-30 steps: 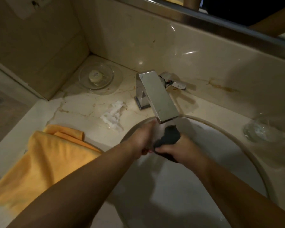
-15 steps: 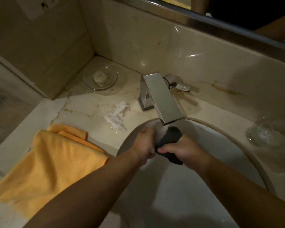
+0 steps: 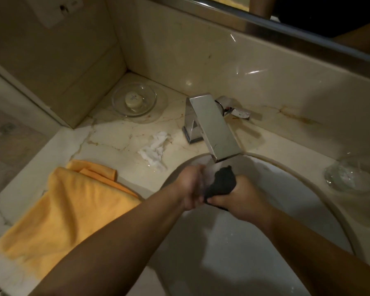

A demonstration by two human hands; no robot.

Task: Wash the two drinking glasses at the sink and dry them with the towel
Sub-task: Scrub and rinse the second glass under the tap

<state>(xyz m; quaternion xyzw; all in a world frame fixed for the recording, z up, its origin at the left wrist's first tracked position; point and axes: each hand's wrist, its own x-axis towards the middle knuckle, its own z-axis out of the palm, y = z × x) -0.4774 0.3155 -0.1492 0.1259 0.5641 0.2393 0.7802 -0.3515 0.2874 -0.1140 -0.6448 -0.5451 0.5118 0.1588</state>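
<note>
Early days, I'd say: one drinking glass is mid-scrub under the faucet, middle of the frame, barely visible between the hands. The left hand curls round it, and the right hand grips a dark cloth pushed against it. What looks like the second glass waits on the worktop at right, well apart. The orange towel lies at lower left, so no drying yet.

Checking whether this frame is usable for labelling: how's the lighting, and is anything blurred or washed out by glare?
Head view: dim, warm light; small glare spots on the backsplash; motion blur smears the left hand and the glass it grips under the faucet; the right hand and its dark cloth read sharper.
</note>
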